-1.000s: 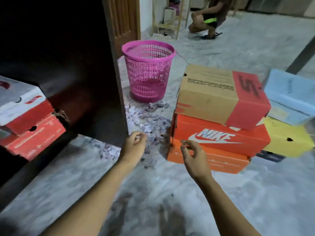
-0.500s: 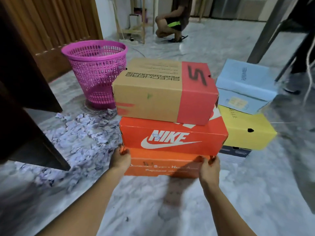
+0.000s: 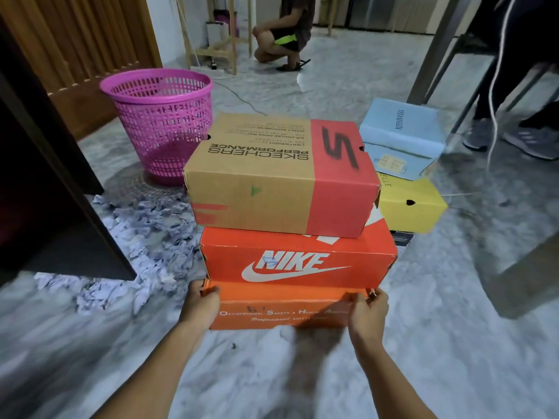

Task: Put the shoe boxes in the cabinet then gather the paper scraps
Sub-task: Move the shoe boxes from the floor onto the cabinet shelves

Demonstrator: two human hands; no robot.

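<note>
Three shoe boxes are stacked in front of me: a tan and red Skechers box [image 3: 272,176] on top, an orange Nike box [image 3: 296,261] in the middle, an orange safety box [image 3: 281,309] at the bottom. My left hand [image 3: 199,303] grips the bottom box's left end. My right hand [image 3: 367,313] grips its right end. A light blue box [image 3: 399,131] sits on a yellow box [image 3: 411,207] behind, right. White paper scraps [image 3: 145,237] litter the floor to the left. The dark cabinet [image 3: 45,207] stands at the left edge.
A pink mesh basket [image 3: 163,122] stands behind the scraps. A person crouches at the back by a wooden rack [image 3: 217,34]. Someone's legs and grey shoes [image 3: 508,137] are at the right beside metal table legs. A dark box [image 3: 400,237] lies under the yellow one.
My view turned right, away from the cabinet shelf. Both hands reached forward from mid-air and took hold of the ends of the bottom orange box.
</note>
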